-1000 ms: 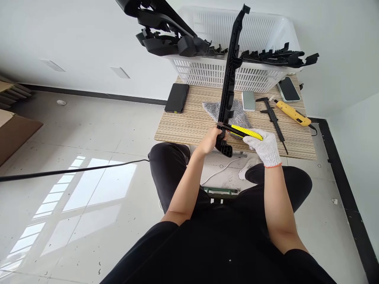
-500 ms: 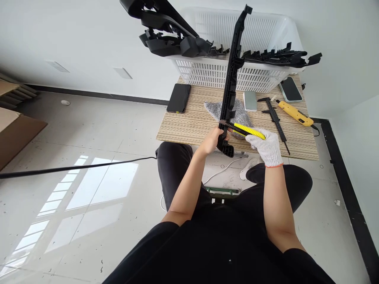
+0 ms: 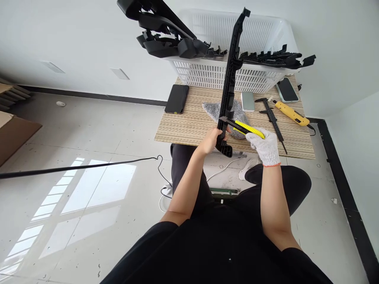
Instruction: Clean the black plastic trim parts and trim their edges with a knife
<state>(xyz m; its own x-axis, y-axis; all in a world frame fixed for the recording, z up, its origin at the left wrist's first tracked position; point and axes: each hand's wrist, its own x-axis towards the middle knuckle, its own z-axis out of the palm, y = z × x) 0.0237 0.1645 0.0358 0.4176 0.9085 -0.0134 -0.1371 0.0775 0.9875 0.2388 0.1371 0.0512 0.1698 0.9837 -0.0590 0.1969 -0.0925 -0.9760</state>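
My left hand (image 3: 210, 141), bare, is wrapped round the lower end of a long black plastic part (image 3: 229, 86) that stands up over the table edge. In my right hand (image 3: 265, 146), which wears a white knitted glove, is a yellow and black utility knife (image 3: 249, 129). Its extended blade lies across the black part just above my left fingers. Behind the part, a grey cloth (image 3: 241, 114) rests on the table.
On the wooden table (image 3: 177, 130) are a black phone (image 3: 177, 99), a grey-green box (image 3: 248, 101), a caliper (image 3: 274, 120), a yellow tool (image 3: 291, 113) and another phone (image 3: 287, 90). A white basket (image 3: 201, 73) with several black parts (image 3: 272, 58) stands behind.
The view has shifted slightly. My left leg has moved inward, uncovering a cable on the floor. Both hands keep their holds, with the knife blade still across the part.
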